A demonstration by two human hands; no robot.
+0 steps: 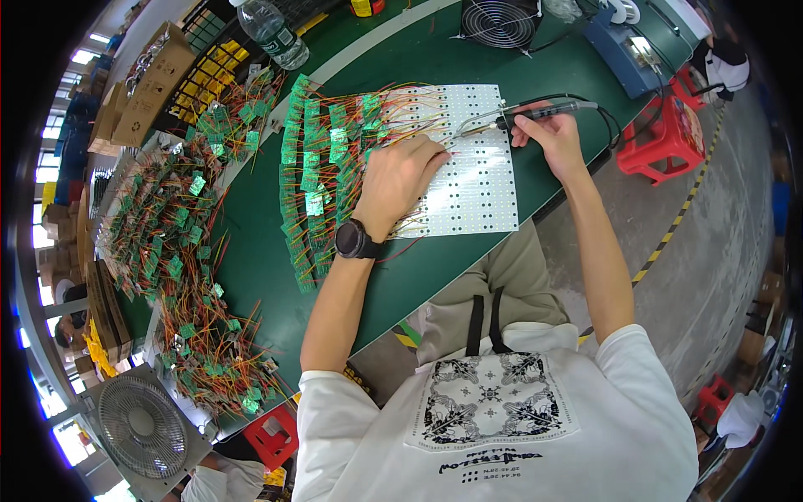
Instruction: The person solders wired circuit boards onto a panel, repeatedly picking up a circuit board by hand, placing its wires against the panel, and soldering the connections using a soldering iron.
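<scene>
A white panel [477, 188] dotted with rows of small pads lies on the green table. Over its middle, my left hand [400, 180] rests with its fingers closed together; whatever they pinch is hidden, though thin wires run beneath and around them. My right hand [548, 134] grips a soldering iron [535, 112] by its black handle. Its tip points left, down to the panel close to my left fingertips. Left of the panel, rows of small green circuit boards [312, 159] trail red and yellow wires [410, 96] onto it.
A big heap of wired green boards [167, 243] covers the table's left side. Along the far side stand a water bottle [274, 35], a small black fan [499, 23] and a blue soldering station [627, 52]. A red stool [665, 140] stands on the right; a grey fan [144, 422] is lower left.
</scene>
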